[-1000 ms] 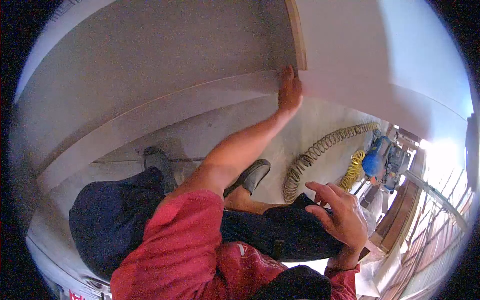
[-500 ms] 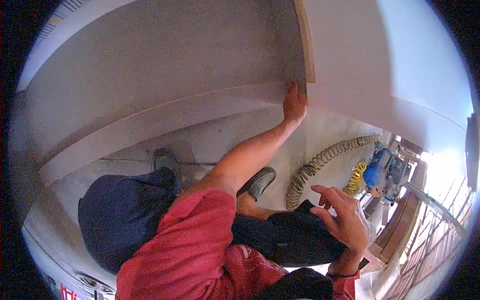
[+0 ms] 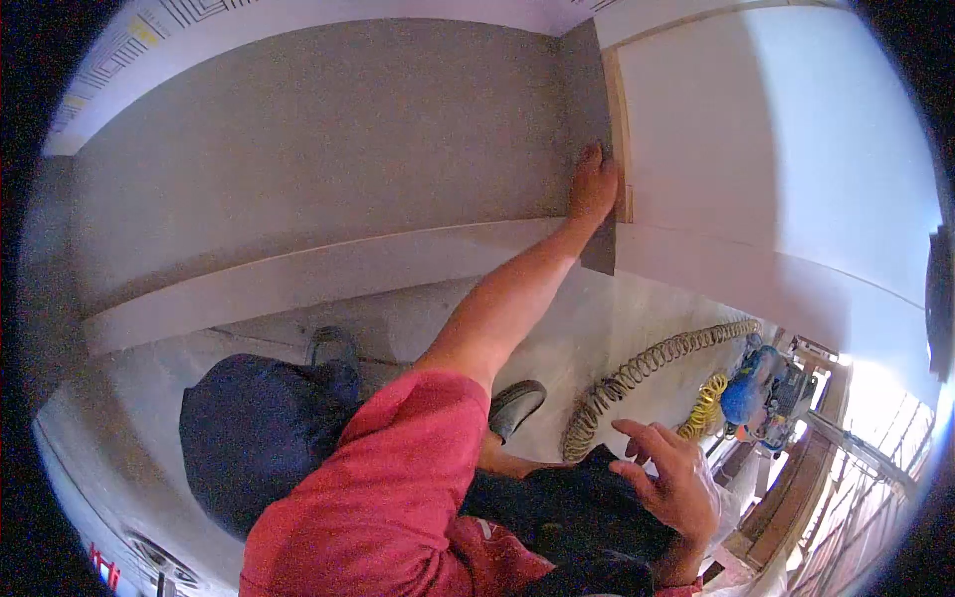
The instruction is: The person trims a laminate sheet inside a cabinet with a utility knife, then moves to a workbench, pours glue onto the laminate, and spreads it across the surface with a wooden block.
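Observation:
My left hand (image 3: 595, 187) reaches forward and rests against a grey side sheet (image 3: 585, 90), beside the wooden front edge (image 3: 618, 129) of a large cabinet-like box. Its fingers look laid along the sheet and partly hidden; no object shows in them. A strip of the grey sheet hangs below my wrist, past the box's bottom rail (image 3: 348, 261). My right hand (image 3: 671, 483) is over my dark-clad knee, fingers loosely bent, thumb and forefinger apart, holding nothing.
A coiled hose (image 3: 647, 368) runs across the concrete floor (image 3: 527, 298) to a blue machine (image 3: 761, 393), with a yellow coil (image 3: 704, 406) beside it. White panelling (image 3: 696, 129) stands to the right. Wooden beams (image 3: 796, 488) lie at the lower right.
My left hand has slid upward along the grey sheet beside the wooden edge, and the strip below it now shows. The view has tilted up slightly; my right hand stays over the knee.

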Motion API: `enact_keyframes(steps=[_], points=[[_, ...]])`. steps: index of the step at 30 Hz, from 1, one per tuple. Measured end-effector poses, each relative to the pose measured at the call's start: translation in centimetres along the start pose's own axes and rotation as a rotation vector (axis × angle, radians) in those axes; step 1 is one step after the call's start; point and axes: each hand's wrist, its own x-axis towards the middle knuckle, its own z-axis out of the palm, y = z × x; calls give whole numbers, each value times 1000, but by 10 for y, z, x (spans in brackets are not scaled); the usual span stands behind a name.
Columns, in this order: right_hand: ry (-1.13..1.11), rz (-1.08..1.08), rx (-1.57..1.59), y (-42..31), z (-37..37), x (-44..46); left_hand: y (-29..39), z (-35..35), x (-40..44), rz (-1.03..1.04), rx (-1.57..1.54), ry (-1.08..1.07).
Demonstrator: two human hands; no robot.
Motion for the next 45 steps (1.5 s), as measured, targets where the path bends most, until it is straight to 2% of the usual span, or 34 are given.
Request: enact_keyframes(steps=[3, 7, 10, 12, 17, 19, 20, 22, 24, 28, 30, 33, 34, 36, 39, 40, 42, 45], points=[[-41, 49, 6, 8, 0, -2, 21, -11, 41, 16, 51, -122], [-70, 64, 35, 10, -6, 1, 34, -14, 101, -5, -43, -142], [-102, 59, 28, 9, -11, 4, 29, -11, 145, -122, 66, -182], [-123, 60, 21, 12, -13, 8, 3, -4, 169, 298, 534, -243], [-122, -79, 39, 17, -20, 21, -41, 14, 194, 476, 539, -116], [-154, -66, 26, 11, -27, 28, -34, 4, 185, 469, 568, -122], [-177, -54, 11, 7, -30, 31, -2, -15, 168, 394, 348, -129], [-179, -60, 16, 10, -30, 34, 3, -23, 162, 313, 134, -135], [-174, -66, 10, 12, -27, 34, 8, -26, 165, 315, 65, -169], [-154, -69, 33, 15, -25, 31, 8, -36, 172, 418, 201, -274], [-157, -68, 24, 16, -23, 26, 14, -32, 172, 137, 168, -241], [-164, -8, 1, 12, -22, 20, -39, -2, 208, 198, 271, -183], [-153, 2, 11, 10, -21, 17, -22, -8, 198, 208, 259, -187], [-135, 17, 14, 6, -18, 9, 24, -42, 164, 2, 170, -297], [-81, 11, 51, 2, -15, -3, 23, -38, 149, -53, 97, -227], [-61, 13, 63, 0, -13, -7, 4, -28, 148, -48, 94, -232], [-41, 12, 76, -3, -12, -13, -36, -7, 152, 91, 181, -157], [-28, 31, 16, -6, -8, -15, 13, -39, 74, 64, 138, -238]])
